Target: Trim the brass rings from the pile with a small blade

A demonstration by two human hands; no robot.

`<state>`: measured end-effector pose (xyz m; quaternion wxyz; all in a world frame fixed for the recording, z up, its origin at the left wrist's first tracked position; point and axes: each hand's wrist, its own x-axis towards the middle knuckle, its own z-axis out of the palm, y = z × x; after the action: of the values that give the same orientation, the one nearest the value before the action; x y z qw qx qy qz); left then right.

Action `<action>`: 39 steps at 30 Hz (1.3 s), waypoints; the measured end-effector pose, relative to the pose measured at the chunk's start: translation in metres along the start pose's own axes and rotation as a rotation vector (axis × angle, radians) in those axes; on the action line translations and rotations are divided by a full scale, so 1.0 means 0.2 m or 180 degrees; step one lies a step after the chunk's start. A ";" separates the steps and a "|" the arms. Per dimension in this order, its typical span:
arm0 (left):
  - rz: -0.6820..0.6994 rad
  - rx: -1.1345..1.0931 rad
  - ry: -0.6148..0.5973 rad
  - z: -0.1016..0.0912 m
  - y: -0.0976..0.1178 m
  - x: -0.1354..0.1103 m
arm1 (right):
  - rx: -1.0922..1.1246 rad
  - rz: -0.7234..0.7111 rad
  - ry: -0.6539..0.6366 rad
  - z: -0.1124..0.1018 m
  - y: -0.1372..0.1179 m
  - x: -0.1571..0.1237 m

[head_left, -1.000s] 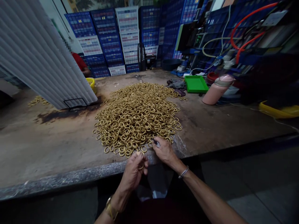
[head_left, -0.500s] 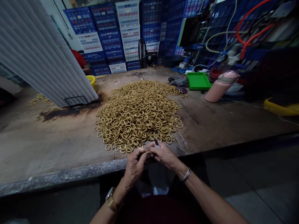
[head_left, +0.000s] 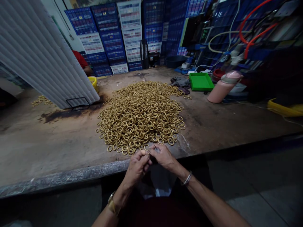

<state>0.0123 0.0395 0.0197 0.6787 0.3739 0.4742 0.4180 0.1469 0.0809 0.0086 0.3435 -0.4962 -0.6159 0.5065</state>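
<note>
A wide heap of brass-coloured rings (head_left: 142,116) lies on the worktable, its near edge just beyond my hands. My left hand (head_left: 137,165) is closed in a pinch at the table's front edge, on what looks like one brass ring, mostly covered by the fingers. Close against it, my right hand (head_left: 165,157) is closed around a slim dark-tipped tool (head_left: 155,146). Only a little of that tool shows, so its exact kind is unclear. The fingertips of both hands nearly meet.
A corrugated white panel (head_left: 54,56) leans at left in a wire stand (head_left: 78,102). Behind it are a yellow tub (head_left: 94,83) and a person's red sleeve (head_left: 80,59). A green tray (head_left: 201,82) and pink bottle (head_left: 223,88) stand right. Stacked crates (head_left: 106,28) line the back.
The right hand has turned, and the tool's dark tip now shows less. The left fingers have curled in more at the fingertips. The heap looks the same.
</note>
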 end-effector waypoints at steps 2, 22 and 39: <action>-0.0053 -0.0315 -0.0046 0.00 0.00 0.00 | 0.0131 0.0081 0.0017 0.00 0.01 0.00; 0.0372 0.0288 0.0284 0.01 -0.01 -0.02 | -0.2025 -0.0640 -0.0360 -0.01 0.05 -0.05; 0.0217 -0.1590 0.0570 -0.15 -0.01 -0.06 | -0.2253 -0.0903 0.0031 0.05 0.04 -0.02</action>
<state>-0.0192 0.0314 0.0135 0.6908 0.1722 0.4015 0.5761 0.1417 0.0740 -0.0015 0.2205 -0.4964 -0.8136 0.2075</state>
